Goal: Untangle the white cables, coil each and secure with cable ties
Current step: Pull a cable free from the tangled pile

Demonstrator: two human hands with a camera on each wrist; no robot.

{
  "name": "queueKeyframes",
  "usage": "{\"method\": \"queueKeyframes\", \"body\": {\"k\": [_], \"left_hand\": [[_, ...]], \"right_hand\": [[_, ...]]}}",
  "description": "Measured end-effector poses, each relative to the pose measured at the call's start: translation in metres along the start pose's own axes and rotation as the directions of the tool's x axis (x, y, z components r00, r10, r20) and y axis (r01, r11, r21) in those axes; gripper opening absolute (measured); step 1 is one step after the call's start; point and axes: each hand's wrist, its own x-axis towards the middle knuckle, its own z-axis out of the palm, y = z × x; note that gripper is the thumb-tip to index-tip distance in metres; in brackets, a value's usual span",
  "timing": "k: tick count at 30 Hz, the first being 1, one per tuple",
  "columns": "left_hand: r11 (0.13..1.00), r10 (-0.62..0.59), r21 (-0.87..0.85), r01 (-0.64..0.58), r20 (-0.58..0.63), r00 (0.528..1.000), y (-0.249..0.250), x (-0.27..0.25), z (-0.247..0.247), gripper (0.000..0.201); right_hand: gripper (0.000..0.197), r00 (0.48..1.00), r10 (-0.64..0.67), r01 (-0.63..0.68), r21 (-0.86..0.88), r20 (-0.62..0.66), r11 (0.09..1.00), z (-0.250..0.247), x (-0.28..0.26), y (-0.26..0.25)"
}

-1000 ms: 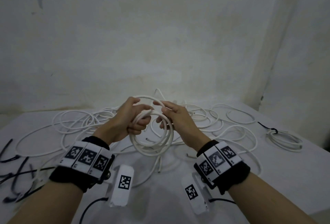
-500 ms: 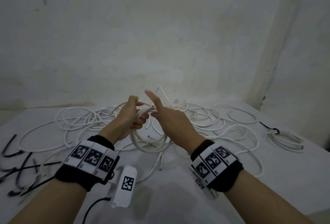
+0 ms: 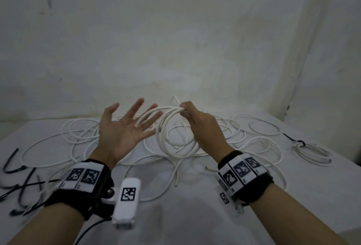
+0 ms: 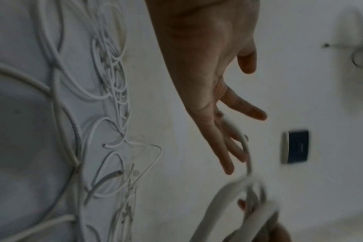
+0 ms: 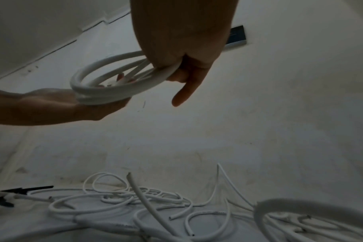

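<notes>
White round-sheathed cable wound into a small coil (image 3: 176,139) hangs above the middle of the tabletop (image 3: 195,215), gripped at its top by the right hand (image 3: 197,122). The left hand (image 3: 125,129) is spread flat, holding nothing. The cable looks light but springy, so the loops would likely splay; best pinched across all turns where they bunch. Black cable ties (image 3: 17,182) lie at the left edge.

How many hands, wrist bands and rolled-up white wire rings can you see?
Hands: 2 (left hand, right hand)
Wrist bands: 2 (left wrist band, right wrist band)
White coils: 2 (held coil, tied coil)
Total: 6
</notes>
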Motion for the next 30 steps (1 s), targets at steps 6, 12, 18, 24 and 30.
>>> {"method": "queueKeyframes", "body": {"k": [6,12,18,24,30], "left_hand": [[0.462,0.059,0.883,0.075,-0.115,0.992,0.004,0.011,0.004,0.042],[0.584,0.165,0.807,0.094,-0.231,0.959,-0.038,0.019,0.025,0.046],[0.608,0.169,0.782,0.139,-0.299,0.939,-0.048,0.027,0.035,0.045],[0.562,0.128,0.805,0.190,-0.312,0.941,-0.037,0.021,0.025,0.043],[0.503,0.249,0.858,0.106,-0.262,0.932,-0.041,0.020,0.027,0.048]], "right_hand": [[0.040,0.992,-0.049,0.058,-0.078,0.115,0.995,0.002,-0.005,0.006],[0.021,0.995,0.054,-0.023,-0.326,0.086,0.945,0.013,-0.005,-0.006],[0.030,1.000,-0.016,0.004,-0.489,-0.020,0.872,0.023,-0.004,-0.009],[0.034,0.991,-0.117,0.135,-0.353,0.072,0.926,0.004,-0.001,-0.003],[0.020,0.969,-0.194,0.240,-0.404,0.152,0.883,0.011,0.003,-0.015]]}}
